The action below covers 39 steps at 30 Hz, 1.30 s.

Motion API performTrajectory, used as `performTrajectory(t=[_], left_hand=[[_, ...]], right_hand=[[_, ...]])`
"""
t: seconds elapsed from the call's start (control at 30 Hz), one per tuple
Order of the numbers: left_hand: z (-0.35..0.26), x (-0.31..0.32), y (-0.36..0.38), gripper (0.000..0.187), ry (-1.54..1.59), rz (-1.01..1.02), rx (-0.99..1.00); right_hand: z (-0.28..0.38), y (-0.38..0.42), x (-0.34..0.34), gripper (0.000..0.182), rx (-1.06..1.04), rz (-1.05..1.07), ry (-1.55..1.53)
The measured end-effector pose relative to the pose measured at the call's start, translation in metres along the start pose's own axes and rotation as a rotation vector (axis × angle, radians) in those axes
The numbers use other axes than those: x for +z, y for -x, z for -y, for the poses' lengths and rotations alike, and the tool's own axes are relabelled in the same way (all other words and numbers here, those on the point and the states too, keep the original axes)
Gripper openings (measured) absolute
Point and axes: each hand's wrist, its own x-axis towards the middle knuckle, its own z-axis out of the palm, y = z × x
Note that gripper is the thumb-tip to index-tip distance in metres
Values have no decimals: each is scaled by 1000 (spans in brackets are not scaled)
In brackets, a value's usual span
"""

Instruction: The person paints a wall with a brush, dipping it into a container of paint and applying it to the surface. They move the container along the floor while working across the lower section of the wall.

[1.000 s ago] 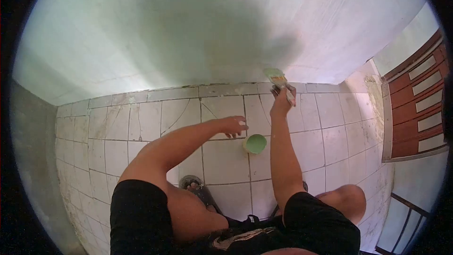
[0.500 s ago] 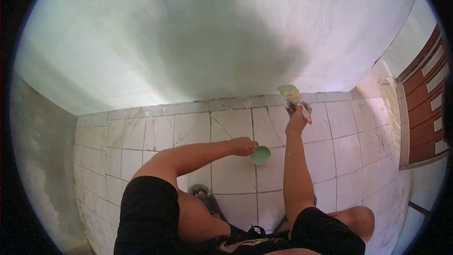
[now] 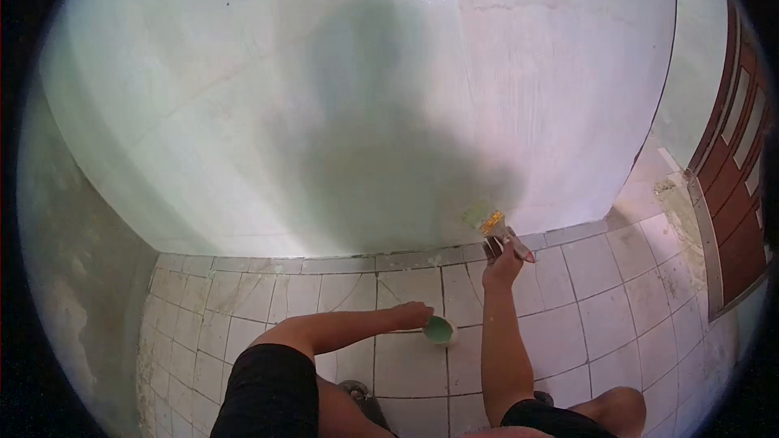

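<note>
Head cam: I see R fingers [image 3: 492,252] clamped on brush [image 3: 493,222], bristles [image 3: 475,215] just above 'em nr wall [image 3: 203,138]; L fingers [image 3: 426,309] pinching cup [image 3: 450,337] rim, green paint [image 3: 438,330] below 'em.

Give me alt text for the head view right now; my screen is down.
The right hand holds a paintbrush near the foot of a pale wall, while the left hand is at the rim of a cup, green inside. White floor tiles lie below.
</note>
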Motion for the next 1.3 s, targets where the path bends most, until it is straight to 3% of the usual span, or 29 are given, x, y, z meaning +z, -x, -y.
performTrajectory(t=[0.13,0.17,0.23,0.3,0.37,0.43,0.47,0.5,0.53,0.6,0.63,0.67,0.77,0.87,0.9,0.93,1.0,1.03,1.07,1.13,1.17,1.2,1.23,1.3], left_hand=[[57,28,23,25,79,-192,57],[71,32,31,24,81,-234,94],[81,20,59,22,-48,-204,-20],[115,29,81,20,-161,-279,48],[177,68,87,20,-163,-291,-59],[182,53,117,18,-204,-242,-160],[161,26,142,18,-192,-252,-231],[195,49,146,17,-266,-270,-143],[217,66,148,18,-156,-318,-228],[199,38,165,24,13,-217,-517],[226,60,166,25,-46,-229,-441],[221,52,171,26,56,-230,-515],[214,48,171,27,101,-290,-468],[188,7,185,27,105,-292,-514],[188,1,186,27,149,-192,-533],[189,-1,186,27,190,-89,-552],[201,5,182,28,124,-114,-538],[211,10,179,28,82,-127,-482],[219,16,179,28,42,-137,-426],[209,-2,182,29,112,-188,-492],[207,-10,184,29,177,-232,-555],[211,-11,182,29,182,-225,-557],[217,-11,177,29,115,-309,-547],[225,-16,171,29,47,-384,-529]], right_hand=[[6,-6,4,30,14,-50,-17],[6,-11,5,30,-6,10,-15],[15,-17,19,31,-36,74,10],[39,-15,58,33,-67,148,9],[65,-17,103,31,-314,269,147],[110,-3,162,25,-894,357,757],[130,-8,191,17,-1209,489,843],[152,-1,223,18,-1528,564,924],[170,0,255,22,-1795,614,959],[195,-7,305,33,-2100,692,976],[201,-9,323,34,-2159,678,1010],[207,-9,336,37,-2142,784,1051],[199,-22,336,44,-2163,845,1351],[152,-43,273,49,-1960,957,1638],[138,-53,245,46,-1952,1017,1783],[123,-49,220,41,-1854,1070,1819],[109,-48,185,36,-1647,1365,1666],[105,-34,180,37,-1456,1407,1765],[106,-30,187,37,-1457,1409,1761],[117,-27,212,24,-1006,1590,1982],[129,-34,237,27,-921,1506,2084],[143,-45,273,28,-1056,1494,2087],[171,-40,323,27,-1100,1688,1969],[214,-11,397,24,-1030,1291,1977]])
